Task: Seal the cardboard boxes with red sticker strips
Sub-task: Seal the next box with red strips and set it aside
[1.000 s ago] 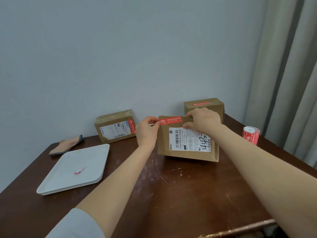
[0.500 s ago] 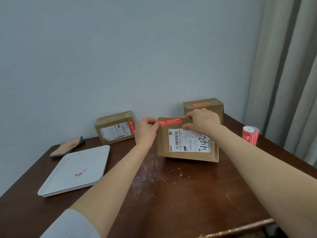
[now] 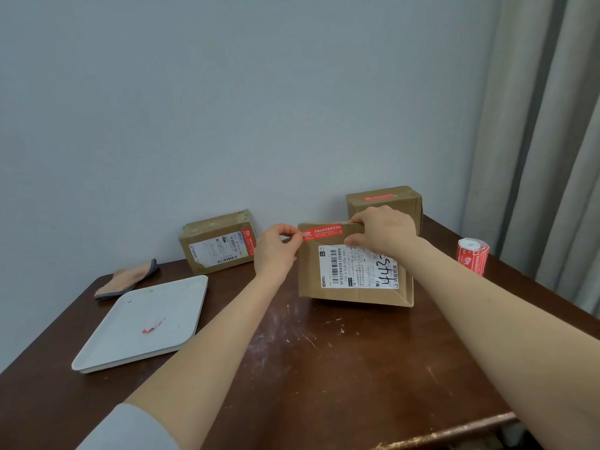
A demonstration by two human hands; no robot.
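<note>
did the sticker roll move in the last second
No. The sticker roll stands in the same spot by the table edge, right of the back box.

Table point(image 3: 324, 368) with boxes point(image 3: 308, 280), tray point(image 3: 146, 306), cloth point(image 3: 128, 280), roll point(image 3: 472, 254)

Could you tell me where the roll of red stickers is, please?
Head view: the sticker roll sits at the table's right edge, near the curtain, right of the rear right box.
</note>
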